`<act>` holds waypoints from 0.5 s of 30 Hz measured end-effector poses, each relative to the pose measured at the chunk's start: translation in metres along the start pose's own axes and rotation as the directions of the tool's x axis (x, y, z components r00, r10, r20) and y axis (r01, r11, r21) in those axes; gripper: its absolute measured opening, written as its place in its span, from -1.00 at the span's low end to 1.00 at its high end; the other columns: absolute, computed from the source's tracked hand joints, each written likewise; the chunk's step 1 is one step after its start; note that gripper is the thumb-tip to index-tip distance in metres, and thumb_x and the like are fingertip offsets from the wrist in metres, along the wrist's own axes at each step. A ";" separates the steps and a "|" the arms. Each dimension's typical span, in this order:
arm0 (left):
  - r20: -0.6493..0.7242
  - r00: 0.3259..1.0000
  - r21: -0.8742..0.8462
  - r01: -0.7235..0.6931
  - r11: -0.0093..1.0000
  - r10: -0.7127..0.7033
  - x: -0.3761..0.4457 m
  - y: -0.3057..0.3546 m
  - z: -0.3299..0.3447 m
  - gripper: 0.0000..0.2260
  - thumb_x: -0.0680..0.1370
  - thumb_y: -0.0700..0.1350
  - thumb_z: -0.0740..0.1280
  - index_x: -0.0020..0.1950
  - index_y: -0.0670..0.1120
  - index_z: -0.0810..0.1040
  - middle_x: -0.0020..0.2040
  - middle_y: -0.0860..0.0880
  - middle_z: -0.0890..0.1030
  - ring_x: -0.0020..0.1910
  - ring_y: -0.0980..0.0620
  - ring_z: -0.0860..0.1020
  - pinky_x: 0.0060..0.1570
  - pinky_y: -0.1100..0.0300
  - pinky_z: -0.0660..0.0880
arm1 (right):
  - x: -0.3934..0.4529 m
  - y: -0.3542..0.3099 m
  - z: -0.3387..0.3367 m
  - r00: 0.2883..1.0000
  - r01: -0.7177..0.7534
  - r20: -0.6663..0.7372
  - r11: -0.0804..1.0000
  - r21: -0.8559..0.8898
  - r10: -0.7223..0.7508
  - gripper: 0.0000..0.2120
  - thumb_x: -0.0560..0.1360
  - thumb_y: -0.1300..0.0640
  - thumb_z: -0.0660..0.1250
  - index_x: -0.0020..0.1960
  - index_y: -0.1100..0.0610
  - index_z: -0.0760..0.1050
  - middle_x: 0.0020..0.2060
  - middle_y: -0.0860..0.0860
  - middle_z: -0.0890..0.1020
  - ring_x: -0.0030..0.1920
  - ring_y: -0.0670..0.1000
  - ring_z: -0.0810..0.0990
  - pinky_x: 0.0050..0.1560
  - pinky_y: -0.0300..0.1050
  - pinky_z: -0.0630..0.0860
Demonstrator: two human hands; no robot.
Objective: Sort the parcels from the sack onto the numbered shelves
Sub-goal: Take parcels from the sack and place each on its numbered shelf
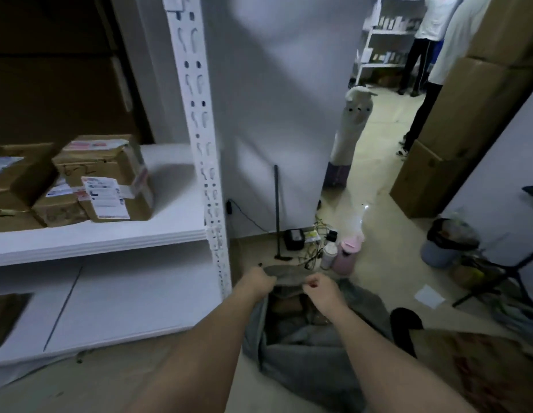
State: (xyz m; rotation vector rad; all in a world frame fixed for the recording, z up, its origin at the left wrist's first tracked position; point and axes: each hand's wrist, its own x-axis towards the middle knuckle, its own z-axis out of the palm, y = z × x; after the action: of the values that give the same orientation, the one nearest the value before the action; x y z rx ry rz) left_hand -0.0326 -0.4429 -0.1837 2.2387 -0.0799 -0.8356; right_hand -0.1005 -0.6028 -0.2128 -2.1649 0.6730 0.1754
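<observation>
A grey sack (pixel 307 353) lies open on the floor below me, with brown parcels (pixel 289 305) dimly visible inside. My left hand (pixel 260 280) and my right hand (pixel 317 286) both grip the far rim of the sack (pixel 284 275), one at each side, fingers curled over the cloth. To the left stands a white shelf unit (pixel 110 234). Several cardboard parcels (pixel 110 177) with printed labels sit on its upper board.
The shelf's perforated white post (pixel 199 129) rises just left of the sack. Bottles, a black box and cables (pixel 327 248) clutter the floor by the wall. A bin (pixel 447 242) and tripod legs stand at right. Stacked cartons (pixel 467 114) and two people fill the far right.
</observation>
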 end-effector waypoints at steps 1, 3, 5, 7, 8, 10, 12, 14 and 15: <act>0.015 1.000 -0.008 0.012 1.000 -0.012 0.009 0.012 0.015 -0.61 0.58 -0.03 0.24 0.26 -0.29 0.50 0.18 -0.27 0.56 0.18 -0.20 0.53 0.03 0.13 0.48 | 0.012 0.013 -0.014 1.000 -0.013 0.011 1.000 -0.016 0.013 -0.77 0.55 0.11 0.31 0.19 0.11 0.53 0.12 0.03 0.60 0.16 0.04 0.55 0.10 -0.17 0.42; 0.039 0.998 -0.008 0.040 0.999 -0.040 0.028 0.035 0.046 -0.57 0.59 -0.04 0.21 0.32 -0.33 0.43 0.28 -0.31 0.49 0.24 -0.24 0.49 0.20 0.06 0.44 | 0.038 0.042 -0.044 0.999 -0.035 0.028 0.998 -0.052 0.036 -0.78 0.54 0.10 0.32 0.18 0.10 0.54 0.12 0.02 0.61 0.16 0.05 0.55 0.09 -0.20 0.43; 0.065 0.996 -0.014 0.054 0.998 -0.053 0.045 0.053 0.072 -0.58 0.59 -0.06 0.20 0.34 -0.32 0.42 0.30 -0.32 0.46 0.26 -0.26 0.47 0.24 0.01 0.42 | 0.061 0.067 -0.068 0.997 -0.068 0.038 0.994 -0.080 0.072 -0.79 0.53 0.11 0.33 0.15 0.11 0.55 0.13 0.05 0.63 0.14 0.07 0.57 0.12 -0.17 0.46; 0.079 0.996 0.011 0.050 0.999 -0.051 0.056 0.066 0.092 -0.63 0.61 -0.07 0.19 0.30 -0.29 0.45 0.29 -0.27 0.50 0.26 -0.24 0.47 0.23 0.01 0.42 | 0.080 0.085 -0.087 0.994 -0.087 0.057 0.987 -0.135 0.095 -0.77 0.54 0.11 0.32 0.17 0.13 0.55 0.14 0.07 0.63 0.14 0.08 0.57 0.08 -0.18 0.43; 0.085 0.995 0.027 0.057 0.998 -0.059 0.061 0.069 0.100 -0.66 0.61 -0.07 0.19 0.28 -0.27 0.47 0.26 -0.25 0.52 0.24 -0.23 0.48 0.22 0.01 0.43 | 0.090 0.094 -0.091 0.993 -0.085 0.069 0.983 -0.163 0.097 -0.76 0.54 0.11 0.32 0.18 0.14 0.55 0.15 0.06 0.62 0.16 0.08 0.56 0.08 -0.19 0.42; 0.099 0.991 0.063 0.084 0.994 -0.090 0.070 0.072 0.113 -0.67 0.61 -0.05 0.19 0.24 -0.24 0.48 0.22 -0.23 0.54 0.21 -0.21 0.50 0.19 0.03 0.43 | 0.102 0.106 -0.096 0.986 -0.089 0.118 0.975 -0.204 0.115 -0.76 0.54 0.09 0.31 0.18 0.13 0.55 0.17 0.04 0.61 0.18 0.07 0.54 0.13 -0.18 0.42; 0.101 0.988 0.111 0.102 0.989 -0.113 0.081 0.072 0.124 -0.68 0.61 -0.04 0.18 0.23 -0.23 0.48 0.22 -0.22 0.54 0.21 -0.19 0.50 0.16 0.07 0.42 | 0.115 0.124 -0.093 0.978 -0.096 0.160 0.970 -0.223 0.134 -0.81 0.54 0.07 0.30 0.11 0.11 0.56 0.12 0.06 0.63 0.15 0.07 0.56 0.09 -0.15 0.46; 0.117 0.985 0.148 0.113 0.983 -0.131 0.096 0.068 0.134 -0.69 0.62 -0.09 0.17 0.23 -0.29 0.48 0.23 -0.25 0.53 0.21 -0.19 0.49 0.08 0.11 0.41 | 0.123 0.145 -0.089 0.966 -0.109 0.199 0.960 -0.258 0.163 -0.89 0.55 0.05 0.25 -0.12 0.03 0.49 -0.06 0.05 0.62 0.10 0.06 0.57 -0.06 -0.19 0.39; 0.145 0.979 0.172 0.115 0.978 -0.141 0.106 0.067 0.143 -0.68 0.63 -0.11 0.16 0.25 -0.31 0.46 0.25 -0.25 0.51 0.22 -0.19 0.48 0.05 0.12 0.40 | 0.129 0.159 -0.086 0.958 -0.134 0.209 0.952 -0.275 0.195 -0.84 0.57 0.04 0.23 -0.19 0.00 0.41 -0.16 0.02 0.56 0.09 0.03 0.56 -0.09 -0.21 0.34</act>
State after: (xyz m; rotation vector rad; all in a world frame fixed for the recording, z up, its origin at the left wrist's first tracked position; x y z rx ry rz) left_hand -0.0207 -0.6110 -0.2720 2.3463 -0.0804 -1.1102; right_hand -0.0834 -0.8012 -0.3126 -2.2832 0.7267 0.6307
